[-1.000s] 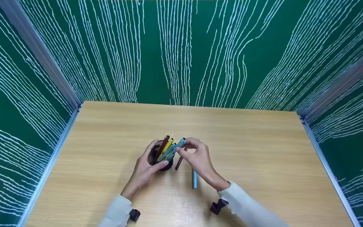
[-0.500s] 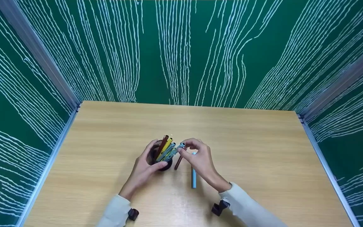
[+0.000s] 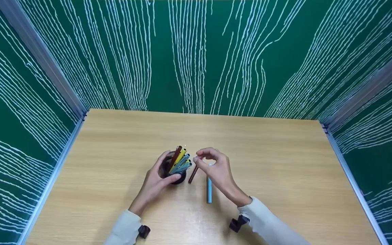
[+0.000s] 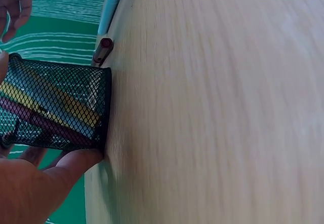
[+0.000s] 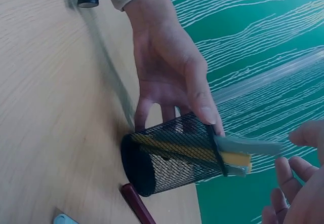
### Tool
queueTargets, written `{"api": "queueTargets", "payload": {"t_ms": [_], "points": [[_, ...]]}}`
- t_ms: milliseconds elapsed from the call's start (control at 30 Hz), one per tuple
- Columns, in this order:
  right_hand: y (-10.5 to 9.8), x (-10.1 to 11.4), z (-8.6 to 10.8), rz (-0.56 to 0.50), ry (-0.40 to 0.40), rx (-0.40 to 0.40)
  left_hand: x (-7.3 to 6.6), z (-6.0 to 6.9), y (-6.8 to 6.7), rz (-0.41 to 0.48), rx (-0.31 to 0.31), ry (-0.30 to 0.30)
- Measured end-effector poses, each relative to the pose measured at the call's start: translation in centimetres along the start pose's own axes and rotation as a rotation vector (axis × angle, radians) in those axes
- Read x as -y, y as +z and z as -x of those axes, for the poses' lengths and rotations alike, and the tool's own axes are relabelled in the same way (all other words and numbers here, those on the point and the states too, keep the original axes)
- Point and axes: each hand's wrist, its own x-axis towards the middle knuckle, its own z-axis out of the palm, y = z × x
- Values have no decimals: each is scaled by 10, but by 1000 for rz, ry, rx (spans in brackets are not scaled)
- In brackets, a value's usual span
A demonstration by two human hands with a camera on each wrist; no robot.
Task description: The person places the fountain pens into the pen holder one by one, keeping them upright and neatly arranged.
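A black mesh pen cup [image 4: 55, 105] stands on the table, gripped round its side by my left hand [image 3: 155, 186]. Several pens lean in it, among them a brown pen [image 3: 175, 156], a yellow pen [image 3: 181, 155] and light-blue pens [image 3: 183, 167]. My right hand [image 3: 219, 172] hovers just right of the cup, holding nothing. Its thumb and fingers are bent loosely, apart from the pen tips in the right wrist view. Below it, a dark red-brown pen [image 3: 193, 175] lies beside the cup, its far end partly hidden by the fingers. A light-blue pen [image 3: 209, 191] lies further right.
The wooden table [image 3: 267, 153] runs back to a green wall [image 3: 163, 68] with white wavy lines. Similar side walls rise left and right behind metal frame bars. Small black cameras [image 3: 144, 231] sit on both wrists.
My right hand has lowered a light-blue pen into the cup and let it go, then drawn slightly away. The left hand and cup have stayed in place.
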Motion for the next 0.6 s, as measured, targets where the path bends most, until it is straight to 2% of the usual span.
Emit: {"api": "queueTargets", "payload": {"t_ms": [167,600], "points": [[-6,-1,-1,-7,-16,-29,1,0,0,18,4,-4],[-18,-28,6,12,47,-30,1,0,1,62,23,3]]}}
